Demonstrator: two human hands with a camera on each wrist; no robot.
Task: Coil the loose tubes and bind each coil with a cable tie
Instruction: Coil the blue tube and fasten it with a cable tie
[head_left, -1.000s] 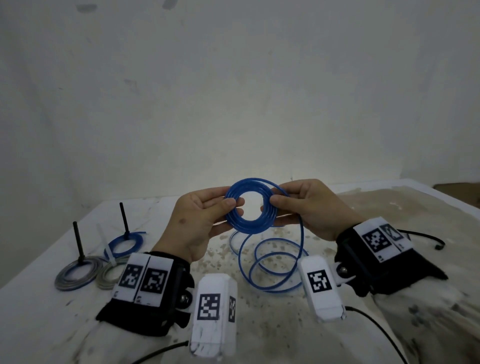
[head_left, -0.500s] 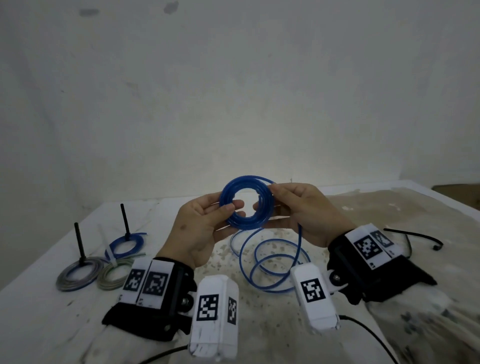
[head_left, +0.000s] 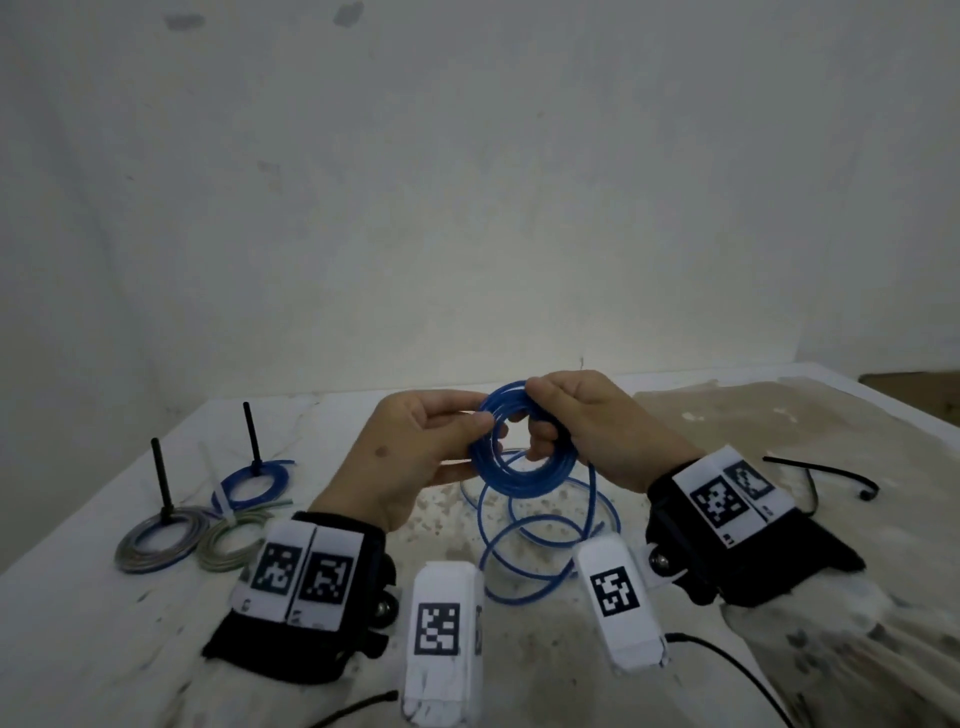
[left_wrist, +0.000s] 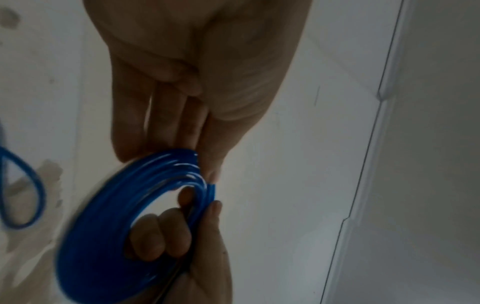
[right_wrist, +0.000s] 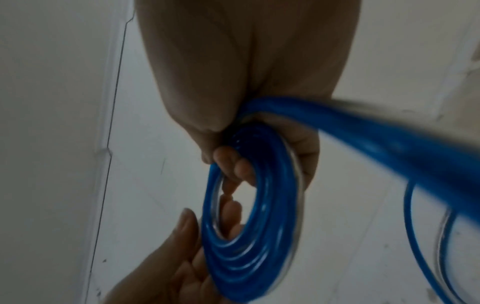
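A blue tube coil (head_left: 519, 475) of several turns hangs in the air above the table, held between both hands. My left hand (head_left: 475, 441) pinches its left rim between thumb and fingers. My right hand (head_left: 540, 415) grips the top right rim, thumb on the outside and fingers curled through the hole. The left wrist view shows the coil (left_wrist: 103, 226) with right fingers (left_wrist: 161, 236) inside it. In the right wrist view the coil (right_wrist: 246, 236) is pinched below by the left hand (right_wrist: 182, 236). The rest of the tube (head_left: 545, 535) trails down in loose loops onto the table.
At the left stand two black pegs (head_left: 162, 483) (head_left: 252, 436), each with a coil round its base: grey (head_left: 156, 540) and blue (head_left: 254, 480). A greenish coil (head_left: 228, 538) with a white cable tie (head_left: 218, 493) lies between. A black cable tie (head_left: 815, 467) lies at the right.
My right hand has moved from the coil's right side up to its top, with fingers now through the hole. The coil has turned and tilted a little.
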